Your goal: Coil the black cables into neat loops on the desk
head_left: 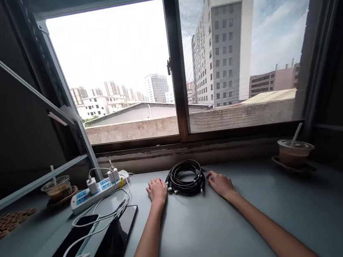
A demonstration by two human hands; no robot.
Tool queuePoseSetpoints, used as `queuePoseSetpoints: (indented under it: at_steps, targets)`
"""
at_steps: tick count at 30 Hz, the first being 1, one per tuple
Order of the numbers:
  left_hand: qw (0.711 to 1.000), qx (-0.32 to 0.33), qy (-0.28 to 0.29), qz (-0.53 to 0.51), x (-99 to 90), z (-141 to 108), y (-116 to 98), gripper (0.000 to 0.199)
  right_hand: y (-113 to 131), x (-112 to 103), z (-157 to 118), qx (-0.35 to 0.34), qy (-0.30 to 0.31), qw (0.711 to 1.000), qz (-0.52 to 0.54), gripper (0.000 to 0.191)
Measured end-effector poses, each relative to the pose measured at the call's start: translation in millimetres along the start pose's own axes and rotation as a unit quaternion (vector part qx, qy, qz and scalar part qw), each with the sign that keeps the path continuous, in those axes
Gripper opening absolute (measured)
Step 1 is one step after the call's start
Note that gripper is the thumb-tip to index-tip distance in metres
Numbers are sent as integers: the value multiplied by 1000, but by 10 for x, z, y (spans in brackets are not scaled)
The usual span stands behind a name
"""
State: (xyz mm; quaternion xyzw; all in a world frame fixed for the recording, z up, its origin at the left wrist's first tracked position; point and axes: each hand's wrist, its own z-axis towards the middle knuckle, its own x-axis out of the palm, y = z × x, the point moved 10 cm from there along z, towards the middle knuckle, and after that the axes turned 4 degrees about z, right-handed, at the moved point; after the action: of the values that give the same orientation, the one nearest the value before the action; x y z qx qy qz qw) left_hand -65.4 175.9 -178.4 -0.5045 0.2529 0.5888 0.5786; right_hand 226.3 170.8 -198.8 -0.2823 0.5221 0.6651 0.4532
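Note:
A coiled bundle of black cable [188, 190] lies flat on the grey table [195, 235], near the window side, with several light-tipped connectors at its front and left. Just left of the coil rests my left hand [157, 190], palm down, its fingers curled and pressed together at the coil's edge; whether they pinch anything is hidden. My right hand [221, 182] rests right of the coil, a small gap away, its fingers loosely curled and the index finger and thumb toward the cable. Nothing shows between its fingers.
On the left are two phones [113, 250], white charging cables [74, 242] and a power strip [81, 202] with chargers. Cups with straws stand at the far left [60, 191] and right [295, 154]. Brown pieces [7, 224] lie at the left edge. A window is behind.

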Motion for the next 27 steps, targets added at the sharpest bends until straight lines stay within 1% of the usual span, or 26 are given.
queuePoseSetpoints:
  at_steps: [3, 5, 8, 10, 13, 15, 17, 20, 23, 27]
  targets:
    - [1000, 11, -9, -14, -77, -40, -43, 39, 28, -84, -22, -15, -39, 999, 27, 27]
    - [999, 32, -14, -28, -123, -68, -124, 42, 89, -205, -49, -38, -83, 995, 50, 35]
    - [993, 103, -6, -51, -130, -144, -367, 47, 266, -406, -114, -101, -145, 981, 73, 43]
    - [986, 151, 6, -64, -98, -222, -539, 58, 430, -467, -167, -159, -157, 972, 76, 44]
    - [977, 195, 25, -78, -22, -326, -703, 71, 660, -403, -238, -239, -130, 960, 68, 42]
    - [974, 210, 35, -83, 24, -369, -750, 78, 725, -301, -255, -260, -103, 958, 61, 39]
    - [972, 214, 45, -83, 54, -389, -759, 83, 704, -206, -241, -248, -83, 964, 57, 39]
    - [973, 209, 63, -80, 73, -393, -740, 89, 608, -117, -221, -206, -58, 975, 55, 43]
    - [967, 229, 78, -79, 77, -399, -771, 98, 568, -84, -236, -184, -35, 981, 49, 45]
    - [962, 247, 82, -80, 89, -398, -789, 104, 592, -76, -248, -177, -23, 983, 35, 45]
